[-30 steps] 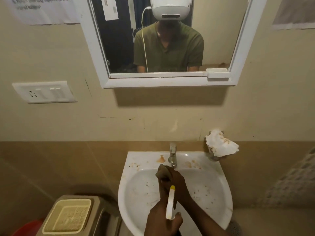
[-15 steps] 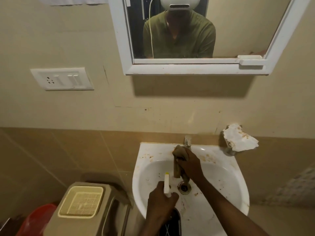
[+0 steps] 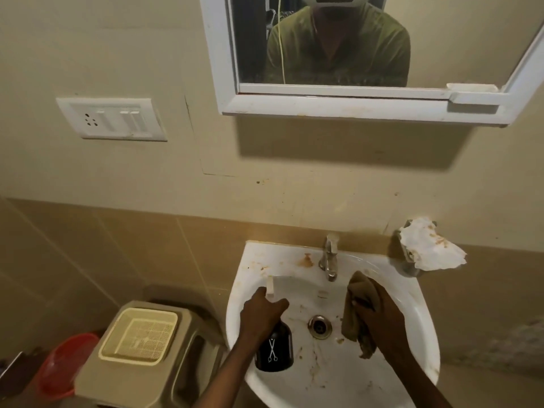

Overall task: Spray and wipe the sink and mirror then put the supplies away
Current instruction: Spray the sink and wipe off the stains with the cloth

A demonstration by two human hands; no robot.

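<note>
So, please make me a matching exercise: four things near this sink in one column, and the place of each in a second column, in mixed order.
Things
1. spray bottle
2. brown cloth
3. crumpled paper
4. tap

Places
A. on the wall holder, right of the sink
B. in the left hand
C. at the back rim of the sink, in the middle
D. in the right hand

Pairs: 1-B, 2-D, 3-A, 4-C

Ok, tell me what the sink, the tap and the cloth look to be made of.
Sink: glossy white ceramic by the look, smooth and rounded with brown stains.
Tap: metal, dull silver finish with faint highlights.
Cloth: soft woven fabric, matte brownish, bunched in folds where the right hand grips it; exact fibre unclear.
</note>
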